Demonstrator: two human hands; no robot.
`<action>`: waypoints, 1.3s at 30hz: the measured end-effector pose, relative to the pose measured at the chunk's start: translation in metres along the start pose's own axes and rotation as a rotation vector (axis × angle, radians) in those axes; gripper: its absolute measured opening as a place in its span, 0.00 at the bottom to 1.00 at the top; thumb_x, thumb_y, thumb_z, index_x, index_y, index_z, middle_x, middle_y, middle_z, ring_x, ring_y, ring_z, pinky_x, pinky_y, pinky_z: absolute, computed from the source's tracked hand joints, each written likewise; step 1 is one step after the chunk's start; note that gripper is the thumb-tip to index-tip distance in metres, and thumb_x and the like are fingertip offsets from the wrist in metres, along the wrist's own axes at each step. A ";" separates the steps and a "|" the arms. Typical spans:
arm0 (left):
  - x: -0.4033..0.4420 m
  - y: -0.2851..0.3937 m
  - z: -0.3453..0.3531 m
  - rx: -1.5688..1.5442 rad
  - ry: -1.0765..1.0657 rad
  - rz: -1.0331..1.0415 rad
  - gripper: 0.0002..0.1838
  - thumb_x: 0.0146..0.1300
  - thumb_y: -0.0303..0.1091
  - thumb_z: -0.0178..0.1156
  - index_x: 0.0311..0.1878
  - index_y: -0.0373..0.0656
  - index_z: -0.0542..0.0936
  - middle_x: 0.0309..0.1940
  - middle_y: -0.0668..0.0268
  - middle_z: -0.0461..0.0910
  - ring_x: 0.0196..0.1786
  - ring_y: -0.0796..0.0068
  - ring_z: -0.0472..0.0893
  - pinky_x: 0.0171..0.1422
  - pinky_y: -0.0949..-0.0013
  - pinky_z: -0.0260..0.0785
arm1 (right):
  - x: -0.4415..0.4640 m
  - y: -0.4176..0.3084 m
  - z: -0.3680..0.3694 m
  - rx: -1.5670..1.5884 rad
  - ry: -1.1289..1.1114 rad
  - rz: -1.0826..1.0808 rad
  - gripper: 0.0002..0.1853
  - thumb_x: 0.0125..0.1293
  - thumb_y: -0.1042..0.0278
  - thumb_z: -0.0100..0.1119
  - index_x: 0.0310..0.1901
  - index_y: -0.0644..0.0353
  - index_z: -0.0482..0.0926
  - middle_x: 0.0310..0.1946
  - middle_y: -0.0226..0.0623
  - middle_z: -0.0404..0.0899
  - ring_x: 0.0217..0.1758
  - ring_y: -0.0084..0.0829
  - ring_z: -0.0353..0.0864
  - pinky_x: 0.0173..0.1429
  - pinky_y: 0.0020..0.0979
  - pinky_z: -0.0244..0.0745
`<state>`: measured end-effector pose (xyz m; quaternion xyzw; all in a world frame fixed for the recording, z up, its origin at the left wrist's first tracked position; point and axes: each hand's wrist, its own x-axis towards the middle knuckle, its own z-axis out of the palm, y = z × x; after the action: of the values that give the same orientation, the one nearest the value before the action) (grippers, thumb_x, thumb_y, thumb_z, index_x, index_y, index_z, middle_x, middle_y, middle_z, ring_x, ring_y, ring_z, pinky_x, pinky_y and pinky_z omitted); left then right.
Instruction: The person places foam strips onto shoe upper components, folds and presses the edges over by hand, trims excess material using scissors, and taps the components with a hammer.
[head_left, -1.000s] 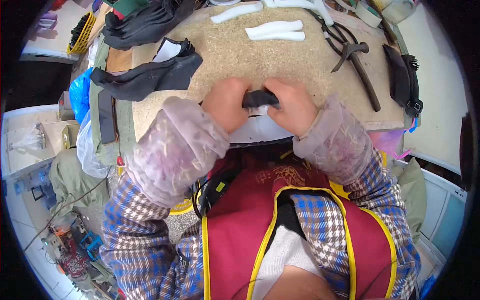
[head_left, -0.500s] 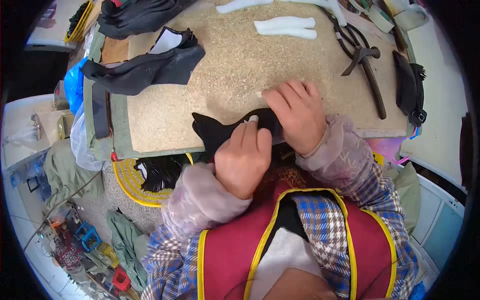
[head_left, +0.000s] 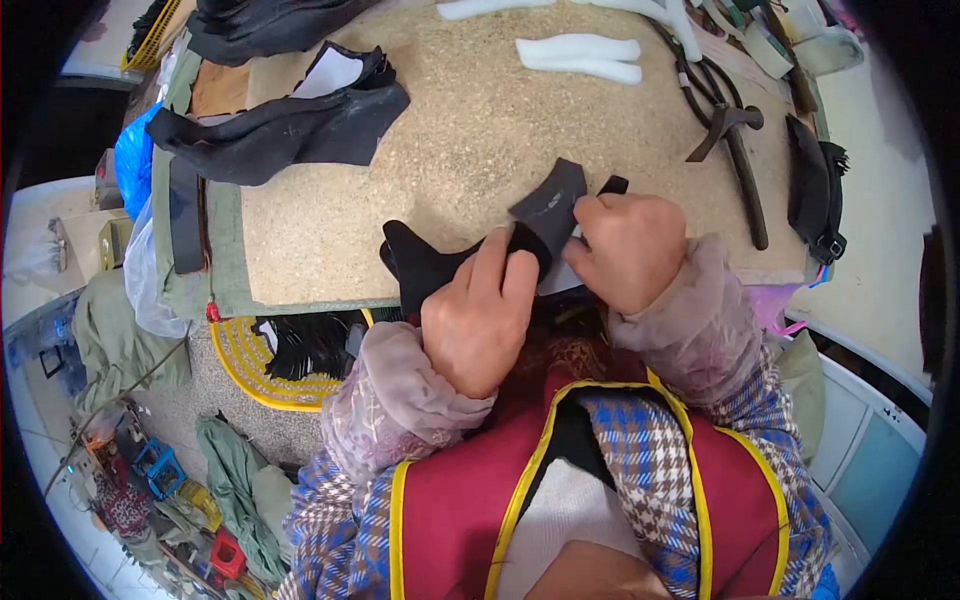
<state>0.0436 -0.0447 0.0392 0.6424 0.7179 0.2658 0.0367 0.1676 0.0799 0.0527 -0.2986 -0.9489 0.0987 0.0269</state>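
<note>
At the table's front edge lies a black shoe upper (head_left: 418, 262), soft, its left end standing up in a curved flap. My left hand (head_left: 478, 312) is closed on its middle, fingers curled over the material. My right hand (head_left: 634, 250) pinches the right part, where a dark grey flap (head_left: 556, 200) with a small pale mark is turned up. A small black tip shows above the right fingers. The hands are close together, and the edge between them is partly hidden.
Black leather pieces (head_left: 290, 130) lie on the left of the board (head_left: 450, 130). White padding strips (head_left: 580, 58) are at the back. A hammer (head_left: 740, 170) and a black strap with a buckle (head_left: 825, 190) lie right. Below the table's edge, a yellow basket (head_left: 240, 365) holds black pieces.
My right hand has moved down and slightly right, and the grey flap now shows turned up beside it. My left hand stays on the shoe upper. The view has shifted slightly.
</note>
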 end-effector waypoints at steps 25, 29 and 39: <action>0.011 0.019 0.006 0.020 -0.185 0.117 0.06 0.51 0.26 0.57 0.34 0.41 0.72 0.38 0.59 0.79 0.37 0.65 0.81 0.35 0.68 0.76 | -0.019 0.032 0.016 0.531 0.054 0.252 0.09 0.47 0.78 0.63 0.32 0.63 0.74 0.15 0.39 0.71 0.19 0.27 0.74 0.24 0.30 0.66; 0.011 0.023 0.009 0.083 -0.237 0.113 0.08 0.51 0.27 0.56 0.35 0.40 0.72 0.40 0.59 0.80 0.38 0.66 0.81 0.35 0.69 0.76 | -0.022 0.031 0.010 0.690 0.055 0.281 0.08 0.48 0.81 0.60 0.32 0.65 0.74 0.14 0.32 0.69 0.20 0.15 0.69 0.23 0.24 0.64; 0.011 0.024 0.012 0.078 -0.226 0.182 0.09 0.50 0.30 0.57 0.37 0.42 0.74 0.44 0.61 0.80 0.36 0.72 0.80 0.33 0.73 0.74 | -0.019 0.041 0.007 0.775 -0.047 0.319 0.08 0.47 0.77 0.63 0.30 0.64 0.74 0.17 0.41 0.74 0.19 0.31 0.76 0.25 0.30 0.67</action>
<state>0.0679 -0.0295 0.0429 0.7317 0.6576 0.1657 0.0680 0.2058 0.1009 0.0376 -0.4072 -0.7839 0.4580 0.0999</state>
